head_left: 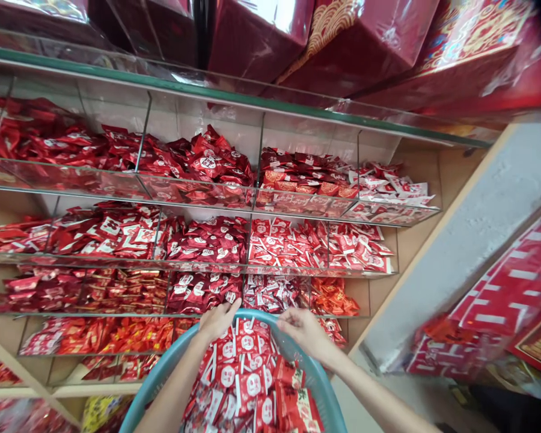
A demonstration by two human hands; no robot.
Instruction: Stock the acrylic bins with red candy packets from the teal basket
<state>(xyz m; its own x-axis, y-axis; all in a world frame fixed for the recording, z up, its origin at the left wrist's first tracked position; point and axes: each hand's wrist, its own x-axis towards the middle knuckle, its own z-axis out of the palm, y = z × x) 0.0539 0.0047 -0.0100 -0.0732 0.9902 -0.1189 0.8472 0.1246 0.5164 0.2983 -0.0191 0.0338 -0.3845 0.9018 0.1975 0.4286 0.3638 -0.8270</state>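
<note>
A teal plastic basket [153, 376] at the bottom centre holds many small red and white packets [250, 385]. My left hand [219, 320] is at the basket's far rim, left of centre, its thumb and fingers close together by dark red packets [207, 291] on a shelf; whether it grips anything is hidden. My right hand [304, 331] is over the rim on the right, fingers curled in; what they hold, if anything, cannot be made out. Larger red packets [297, 406] lie at the right side of the basket.
Glass-fronted shelves [198, 204] with dividers hold red packets in several rows. Large dark red boxes [261, 42] stand on the glass shelf above. A grey wall [491, 180] and red printed packages [514, 288] are at the right.
</note>
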